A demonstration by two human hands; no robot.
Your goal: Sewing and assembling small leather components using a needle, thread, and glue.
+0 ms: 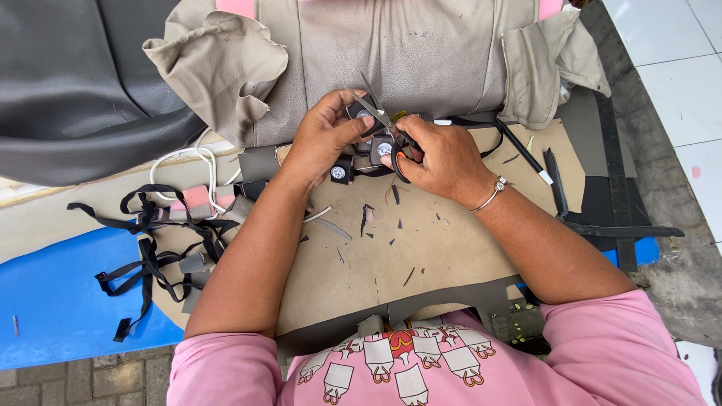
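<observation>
Just above the middle of the frame, a strip of small black squares with round silvery studs (366, 147) is held between the two hands. The left hand (322, 139) grips its upper end, fingers curled and pinching the strip against the thumb, while two more squares hang below the palm toward the board. The right hand (442, 159) holds a pair of scissors (385, 126): its fingers are threaded through the black loops and closed round them, and the grey blades stand parted, pointing up and to the left across the strip, right beside the left thumb. A thin metal bracelet (492, 194) sits on the right wrist.

Beneath the hands lies a tan cardboard sheet (391, 256), sprinkled with small black offcuts. Above it, filling the top centre of the frame, a beige seat cover (391, 53) is spread out, its flaps folded over at either side. A dark grey leatherette piece (75, 83) fills the upper left corner. To the left of the cardboard a tangle of black straps (147, 248) lies with a white cord (197, 162) looping just above it, over a blue mat (60, 301). At the right edge, black strips (602, 218) lie stacked, and a black pen-like stick with a white tip (524, 154) rests near the right hand. Pink sleeves fill the bottom of the frame.
</observation>
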